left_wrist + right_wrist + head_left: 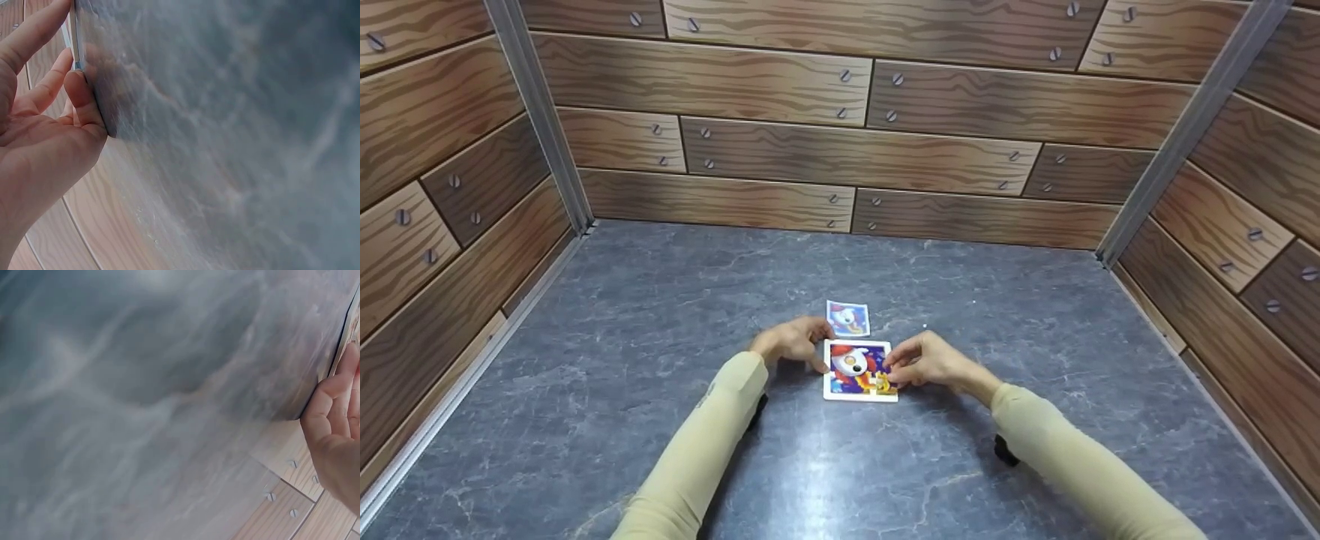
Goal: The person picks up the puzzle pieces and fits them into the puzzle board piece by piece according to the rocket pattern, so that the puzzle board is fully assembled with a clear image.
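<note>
A small white-bordered jigsaw puzzle (853,396) lies flat on the table in the head view, printed with a white-and-red cartoon figure on purple. Along its left edge is my left hand (795,339), thumb touching the border and fingers loosely spread toward the upper left corner. My right hand (928,360) leans over the right edge, thumb and fingertips pinched together. Under them is a yellow puzzle piece (883,384), with pale gaps around it; the fingers partly cover it. Both wrist views show the left hand (50,112) and right hand (337,422) at the edge.
A picture card (848,319) with a similar image in paler colours lies just behind the puzzle. The grey marbled table (697,277) is bounded by wood-print walls (780,150) at the back and sides. A tiny white speck (925,326) sits beyond the right hand.
</note>
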Tool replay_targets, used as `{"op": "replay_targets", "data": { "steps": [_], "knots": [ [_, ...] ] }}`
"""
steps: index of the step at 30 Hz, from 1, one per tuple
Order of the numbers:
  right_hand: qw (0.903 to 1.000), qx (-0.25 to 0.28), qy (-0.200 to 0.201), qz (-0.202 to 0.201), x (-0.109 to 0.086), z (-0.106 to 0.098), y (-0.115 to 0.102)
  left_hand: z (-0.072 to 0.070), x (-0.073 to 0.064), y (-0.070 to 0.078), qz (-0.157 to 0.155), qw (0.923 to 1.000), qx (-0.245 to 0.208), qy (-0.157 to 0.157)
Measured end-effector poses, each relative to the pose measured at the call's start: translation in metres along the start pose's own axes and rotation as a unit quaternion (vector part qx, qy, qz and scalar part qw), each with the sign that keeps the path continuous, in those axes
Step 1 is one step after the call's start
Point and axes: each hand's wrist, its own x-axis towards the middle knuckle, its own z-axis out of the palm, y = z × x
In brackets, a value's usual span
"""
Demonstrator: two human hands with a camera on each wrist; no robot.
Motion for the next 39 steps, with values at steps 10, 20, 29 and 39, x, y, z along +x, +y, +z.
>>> {"op": "replay_targets", "data": {
  "steps": [10, 20, 29, 39],
  "knots": [
    [0.9996, -0.028, 0.001, 0.002, 0.005, 0.01, -0.006, 0.0, 0.001, -0.001, 0.004, 0.9999, 0.008, 0.004],
    [0.9985, -0.053, 0.002, -0.016, 0.009, 0.013, -0.006, 0.001, 0.0, -0.001, 0.009, 0.9998, 0.019, 0.006],
    [0.9964, -0.073, -0.002, -0.044, 0.01, 0.015, -0.006, 0.001, 0.001, -0.002, 0.014, 0.9998, 0.011, 0.005],
    [0.996, -0.086, 0.013, -0.023, 0.009, 0.017, -0.008, 0.001, 0.001, -0.001, 0.014, 0.9998, 0.016, 0.005]
  ]
}}
